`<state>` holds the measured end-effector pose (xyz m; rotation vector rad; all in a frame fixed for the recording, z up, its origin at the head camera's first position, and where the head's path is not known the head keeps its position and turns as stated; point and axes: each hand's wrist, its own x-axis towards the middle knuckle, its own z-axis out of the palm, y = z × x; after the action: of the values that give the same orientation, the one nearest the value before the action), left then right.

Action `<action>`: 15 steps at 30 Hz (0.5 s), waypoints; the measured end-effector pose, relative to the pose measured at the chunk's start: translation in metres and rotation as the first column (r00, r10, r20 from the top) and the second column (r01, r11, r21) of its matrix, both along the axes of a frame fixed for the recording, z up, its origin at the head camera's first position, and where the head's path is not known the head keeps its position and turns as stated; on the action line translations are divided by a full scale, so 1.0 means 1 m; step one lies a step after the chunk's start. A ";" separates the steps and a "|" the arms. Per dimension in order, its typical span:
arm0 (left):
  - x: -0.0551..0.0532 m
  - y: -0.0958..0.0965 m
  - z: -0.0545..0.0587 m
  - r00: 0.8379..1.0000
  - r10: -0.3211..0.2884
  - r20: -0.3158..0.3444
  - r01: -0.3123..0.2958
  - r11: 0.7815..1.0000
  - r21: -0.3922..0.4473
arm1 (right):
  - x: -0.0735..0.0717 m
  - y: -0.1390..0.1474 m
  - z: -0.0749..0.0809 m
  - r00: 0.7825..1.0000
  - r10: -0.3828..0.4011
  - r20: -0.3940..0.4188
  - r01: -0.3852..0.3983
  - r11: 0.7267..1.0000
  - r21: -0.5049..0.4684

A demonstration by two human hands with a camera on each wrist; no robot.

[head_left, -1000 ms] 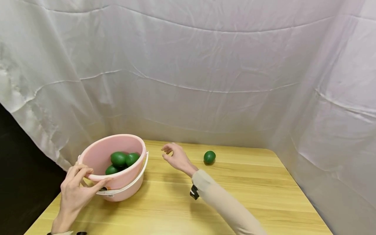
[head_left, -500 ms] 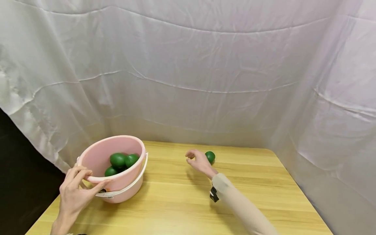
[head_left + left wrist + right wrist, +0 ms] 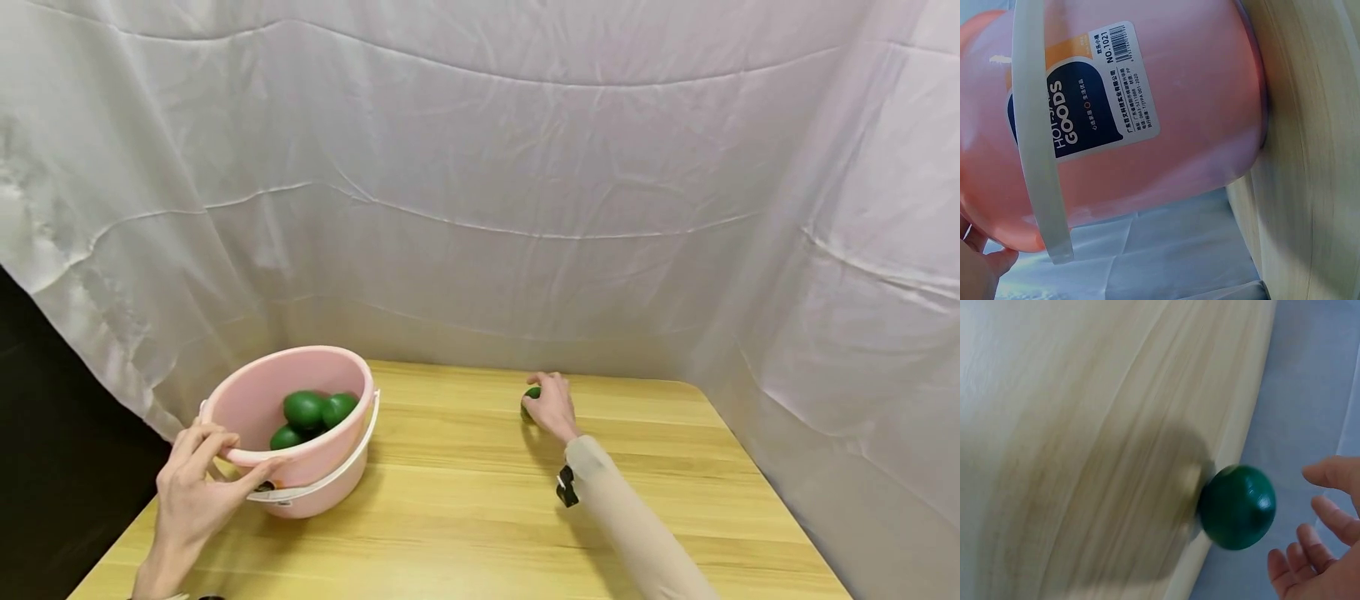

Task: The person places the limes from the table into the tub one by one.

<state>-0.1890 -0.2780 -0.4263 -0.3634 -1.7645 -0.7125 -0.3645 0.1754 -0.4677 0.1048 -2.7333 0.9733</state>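
Observation:
My left hand point(image 3: 187, 487) grips the near-left rim of a pink plastic bucket point(image 3: 318, 464), thumb on the outside. The bucket has a white handle and stands at the left of the table; its mouth shows several glossy dark green avocado-shaped fruits point(image 3: 303, 409). In the left wrist view, a label point(image 3: 1100, 94) shows on the bucket's side behind the handle point(image 3: 1038, 162). One more green fruit point(image 3: 1238, 507) lies by the far table edge. My right hand point(image 3: 553, 410) hovers close over it, fingers spread and loosely bent, partly hiding it in the head view.
The wooden table point(image 3: 465, 508) ends at a pale cloth curtain point(image 3: 525, 292) along the back and right. A black area point(image 3: 67, 467) lies beyond the table's left side. A dark strap device point(image 3: 567, 487) sits on the right wrist.
My right hand has moved right, from beside the bucket across the table to the lone green fruit. The left hand keeps its grip on the bucket's rim.

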 end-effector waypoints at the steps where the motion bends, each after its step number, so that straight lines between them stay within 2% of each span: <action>1: 0.000 0.000 0.000 1.000 0.001 0.000 -0.001 1.000 0.000 | -0.001 0.002 -0.001 1.000 -0.009 0.008 0.009 1.000 0.006; 7: 0.001 -0.001 -0.002 1.000 0.000 0.012 0.000 1.000 -0.006 | -0.003 0.007 -0.008 0.998 -0.019 0.059 0.017 1.000 0.026; 15: -0.003 -0.006 -0.007 1.000 -0.010 0.025 0.010 1.000 -0.011 | -0.004 0.007 -0.014 0.994 0.032 0.104 -0.039 0.997 0.070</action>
<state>-0.1921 -0.2840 -0.4331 -0.3724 -1.7919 -0.7170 -0.3683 0.1823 -0.4814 0.1198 -2.8706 0.9133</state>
